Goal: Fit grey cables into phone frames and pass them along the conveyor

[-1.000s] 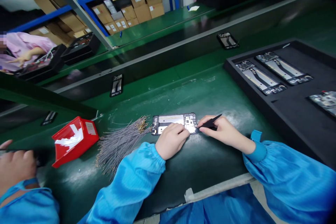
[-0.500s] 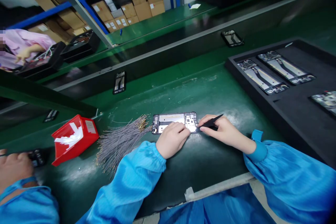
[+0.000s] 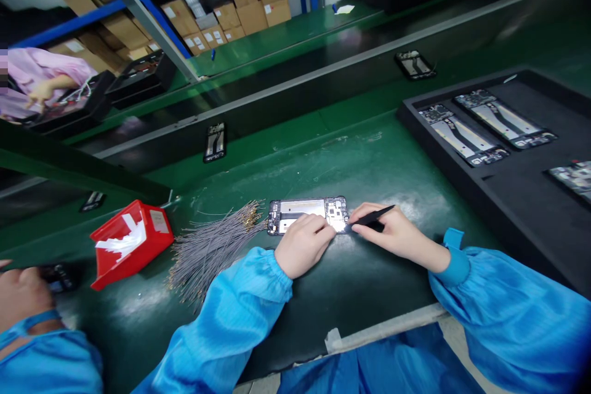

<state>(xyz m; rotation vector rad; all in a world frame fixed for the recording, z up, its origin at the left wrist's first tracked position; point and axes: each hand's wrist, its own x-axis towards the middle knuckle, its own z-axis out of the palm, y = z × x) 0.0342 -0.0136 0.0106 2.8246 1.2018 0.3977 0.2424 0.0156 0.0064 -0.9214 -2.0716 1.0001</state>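
Phone frame [image 3: 302, 207] on green bench [image 3: 360, 283]. Left hand [image 3: 305, 246] on it, fingers curled – grip beneath hidden, can't tell. Right hand [image 3: 385, 229] at frame's right end, fingers pinched around black tweezers [image 3: 377, 215]. Grey cables [image 3: 207, 255] just left of frame – red bin [image 3: 138, 261] beyond; black tray [image 3: 517, 197] off right.
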